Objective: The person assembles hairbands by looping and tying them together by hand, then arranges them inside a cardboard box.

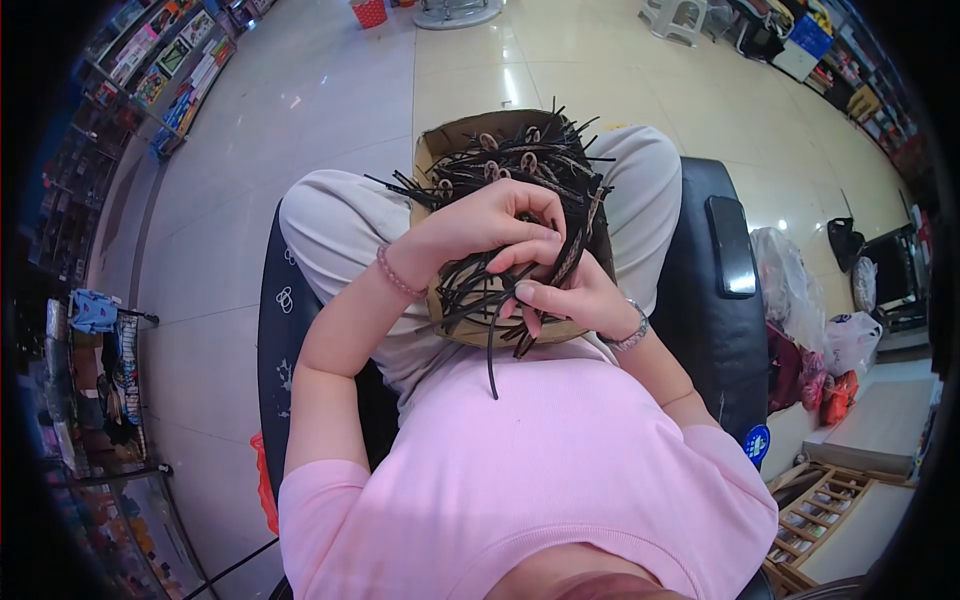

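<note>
A cardboard box rests on my lap, heaped with black cords and braided pieces carrying small brown oval parts. Over the middle of the box is my left hand, its thumb and fingers pinched near a braided cord. Close beside it, my right hand has thumb and fingers pressed together on black cords, whose loose ends hang toward the pink shirt. The fingertips of both hands nearly meet.
A phone lies on the black seat at the right. Plastic bags stand on the floor beyond. Shelves of goods line the left, and a white stool stands at the top.
</note>
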A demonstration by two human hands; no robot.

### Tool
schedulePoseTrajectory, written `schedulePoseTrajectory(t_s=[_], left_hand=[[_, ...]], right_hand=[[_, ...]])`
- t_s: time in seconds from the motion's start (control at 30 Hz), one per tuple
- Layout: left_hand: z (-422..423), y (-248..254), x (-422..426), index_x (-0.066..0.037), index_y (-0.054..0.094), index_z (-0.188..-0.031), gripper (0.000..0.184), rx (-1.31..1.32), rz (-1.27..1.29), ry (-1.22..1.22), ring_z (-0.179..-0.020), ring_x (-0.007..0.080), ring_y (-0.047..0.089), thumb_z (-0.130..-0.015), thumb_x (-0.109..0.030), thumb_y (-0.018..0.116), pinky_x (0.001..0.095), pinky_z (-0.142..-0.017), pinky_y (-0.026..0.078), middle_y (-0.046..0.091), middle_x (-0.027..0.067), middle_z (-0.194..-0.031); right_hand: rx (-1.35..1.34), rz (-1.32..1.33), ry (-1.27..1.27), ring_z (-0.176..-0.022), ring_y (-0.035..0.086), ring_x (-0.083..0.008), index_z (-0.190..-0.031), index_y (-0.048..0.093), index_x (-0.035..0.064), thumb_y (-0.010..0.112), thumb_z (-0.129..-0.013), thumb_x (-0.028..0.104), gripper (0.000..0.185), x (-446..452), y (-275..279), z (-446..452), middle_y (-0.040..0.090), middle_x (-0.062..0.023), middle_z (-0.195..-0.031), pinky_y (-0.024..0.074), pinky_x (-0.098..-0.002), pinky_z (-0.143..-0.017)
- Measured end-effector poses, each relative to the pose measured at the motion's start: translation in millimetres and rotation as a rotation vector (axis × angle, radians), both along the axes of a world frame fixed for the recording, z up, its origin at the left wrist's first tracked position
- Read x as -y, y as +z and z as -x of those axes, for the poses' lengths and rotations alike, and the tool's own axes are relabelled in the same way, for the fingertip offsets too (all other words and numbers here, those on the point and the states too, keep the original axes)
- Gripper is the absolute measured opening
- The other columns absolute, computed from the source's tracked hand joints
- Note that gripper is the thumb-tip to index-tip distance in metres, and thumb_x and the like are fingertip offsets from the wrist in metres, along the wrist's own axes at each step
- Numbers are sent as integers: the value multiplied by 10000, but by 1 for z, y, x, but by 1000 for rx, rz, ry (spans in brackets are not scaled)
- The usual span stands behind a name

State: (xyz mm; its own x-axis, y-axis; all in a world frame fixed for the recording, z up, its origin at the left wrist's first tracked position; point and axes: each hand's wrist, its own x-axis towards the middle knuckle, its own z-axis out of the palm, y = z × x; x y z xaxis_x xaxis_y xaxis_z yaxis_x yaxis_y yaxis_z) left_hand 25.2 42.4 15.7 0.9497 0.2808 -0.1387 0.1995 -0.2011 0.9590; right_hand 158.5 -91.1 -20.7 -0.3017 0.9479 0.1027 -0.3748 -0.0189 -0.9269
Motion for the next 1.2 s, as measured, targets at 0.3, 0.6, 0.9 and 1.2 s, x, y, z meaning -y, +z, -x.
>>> schedulePoseTrajectory(t_s=[0.3, 0.6, 0.9, 1.2], left_hand=[[5, 12, 22, -105, 627, -942, 129, 760, -1457, 377, -885, 197, 560, -815, -86, 629, 312, -861, 446, 621, 61, -1036], [17, 3, 21, -78, 604, -937, 162, 628, -1493, 19, -819, 191, 540, -778, -87, 632, 347, -832, 449, 590, 67, -982], [27, 8, 42, -51, 599, -918, 159, 473, -1492, 153, -791, 200, 547, -766, -70, 641, 317, -758, 461, 607, 74, -1006], [28, 4, 41, -45, 617, -901, 147, 452, -1241, -43, -668, 189, 545, -756, -51, 639, 270, -614, 452, 632, 71, -1006]], right_hand=[[-7, 113, -36, -548, 574, -98, -1185, 576, -2, 564, -894, 5, 291, -1, 0, -3, 695, -116, -816, 468, -174, -508], [34, 104, -40, -544, 572, -103, -1171, 588, -13, 590, -884, 18, 288, -1, 3, -8, 696, -113, -805, 464, -177, -487], [97, 23, -149, -551, 573, -102, -1145, 594, -28, 556, -850, -29, 298, -3, 3, -7, 673, -89, -775, 461, -179, -477], [174, -37, -103, -557, 570, -92, -1222, 567, -35, 528, -791, -64, 434, -2, -3, -7, 672, -88, -776, 438, -170, -469]])
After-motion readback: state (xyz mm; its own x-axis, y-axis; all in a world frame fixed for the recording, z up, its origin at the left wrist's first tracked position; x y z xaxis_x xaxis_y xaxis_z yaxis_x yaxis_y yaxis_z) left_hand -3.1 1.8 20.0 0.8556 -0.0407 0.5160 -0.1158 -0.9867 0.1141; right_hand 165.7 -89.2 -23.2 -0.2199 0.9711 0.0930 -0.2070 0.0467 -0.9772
